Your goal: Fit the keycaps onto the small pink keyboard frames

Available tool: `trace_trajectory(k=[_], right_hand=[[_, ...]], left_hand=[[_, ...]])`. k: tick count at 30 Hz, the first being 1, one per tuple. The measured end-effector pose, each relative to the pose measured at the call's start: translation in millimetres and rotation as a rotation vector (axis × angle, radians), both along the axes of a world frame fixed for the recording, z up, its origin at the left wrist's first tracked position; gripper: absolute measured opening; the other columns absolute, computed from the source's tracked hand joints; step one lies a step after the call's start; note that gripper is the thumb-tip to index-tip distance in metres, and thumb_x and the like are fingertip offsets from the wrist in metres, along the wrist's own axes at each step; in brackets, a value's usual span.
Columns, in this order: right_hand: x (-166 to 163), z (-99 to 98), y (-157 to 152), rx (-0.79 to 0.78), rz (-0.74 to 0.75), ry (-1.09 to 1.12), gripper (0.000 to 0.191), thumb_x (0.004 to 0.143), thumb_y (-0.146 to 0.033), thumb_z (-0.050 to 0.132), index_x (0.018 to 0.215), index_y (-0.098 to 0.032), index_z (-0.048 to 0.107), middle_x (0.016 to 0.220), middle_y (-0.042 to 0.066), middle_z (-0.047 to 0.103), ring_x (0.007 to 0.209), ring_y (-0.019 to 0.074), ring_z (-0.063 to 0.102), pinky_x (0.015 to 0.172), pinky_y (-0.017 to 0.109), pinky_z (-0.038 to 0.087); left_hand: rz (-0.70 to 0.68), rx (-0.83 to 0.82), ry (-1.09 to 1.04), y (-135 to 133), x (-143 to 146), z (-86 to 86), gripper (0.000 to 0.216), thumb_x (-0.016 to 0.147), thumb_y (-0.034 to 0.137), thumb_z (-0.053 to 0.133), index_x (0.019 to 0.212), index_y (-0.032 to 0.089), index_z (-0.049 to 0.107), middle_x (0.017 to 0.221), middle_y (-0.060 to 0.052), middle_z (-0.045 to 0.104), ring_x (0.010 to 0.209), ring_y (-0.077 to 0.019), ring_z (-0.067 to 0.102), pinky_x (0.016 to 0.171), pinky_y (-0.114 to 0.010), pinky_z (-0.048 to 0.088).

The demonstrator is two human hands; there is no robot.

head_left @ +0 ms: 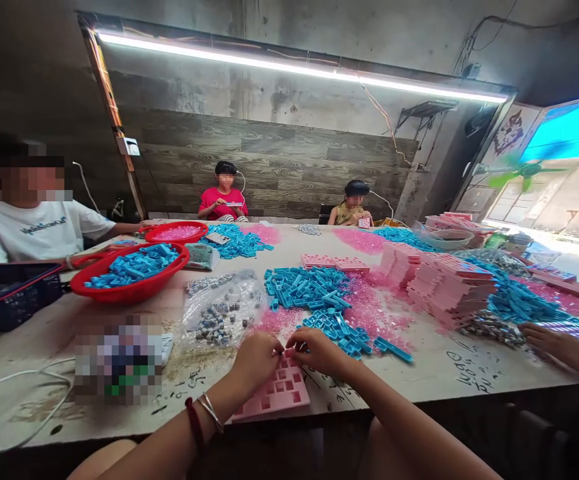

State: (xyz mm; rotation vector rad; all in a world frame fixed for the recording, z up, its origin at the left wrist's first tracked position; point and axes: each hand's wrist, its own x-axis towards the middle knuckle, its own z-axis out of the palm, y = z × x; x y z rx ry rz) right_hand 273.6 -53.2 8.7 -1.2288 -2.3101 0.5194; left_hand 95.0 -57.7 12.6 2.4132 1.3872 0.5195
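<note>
The left hand [256,360] and right hand [319,351] are meeting fingertip to fingertip, both pinching narrowly, perhaps on a piece too small to make out. The pink tray [282,395] is lying just beneath them, and blue pieces [336,327] are lying just beyond the right hand.

One head-worn camera looks forward and slightly down across the table [419,377]. It sits close over the left hand [256,360] and right hand [319,350] at the near edge, and the far wall [269,160] shows beyond.
</note>
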Motion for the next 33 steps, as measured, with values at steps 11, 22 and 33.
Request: trace_trajectory(k=[11,22,33], right_hand=[[0.3,1.2,0.2,-0.047,0.010,-0.016,0.013,0.072,-0.011,0.059,0.081,-0.015,0.068,0.076,0.004,0.065,0.067,0.0122,0.059,0.063,0.021,0.045],[1.8,0.6,1.0,0.017,0.037,-0.032,0.013,0.073,-0.012,0.060,0.081,-0.016,0.069,0.074,0.004,0.063,0.074,0.0142,0.056,0.067,0.023,0.042],[0.7,1.8,-0.1,0.038,0.033,-0.042,0.018,0.069,-0.008,0.058,0.081,-0.016,0.070,0.074,0.004,0.062,0.072,0.0135,0.056,0.065,0.021,0.042]], left_hand=[[0.082,-0.009,0.010,-4.1,-0.4,5.5,0.024,0.070,0.018,0.052,0.082,0.022,0.072,0.091,-0.004,0.069,0.087,-0.0189,0.059,0.079,-0.027,0.040],[0.153,-0.120,-0.053,-0.6,-1.4,4.3,0.024,0.068,0.021,0.051,0.081,0.021,0.072,0.087,-0.003,0.070,0.084,-0.0194,0.061,0.074,-0.026,0.042],[0.108,-0.083,-0.017,0.1,-0.9,6.2,0.024,0.067,0.018,0.051,0.079,0.020,0.071,0.084,-0.004,0.070,0.081,-0.0190,0.061,0.071,-0.026,0.041]])
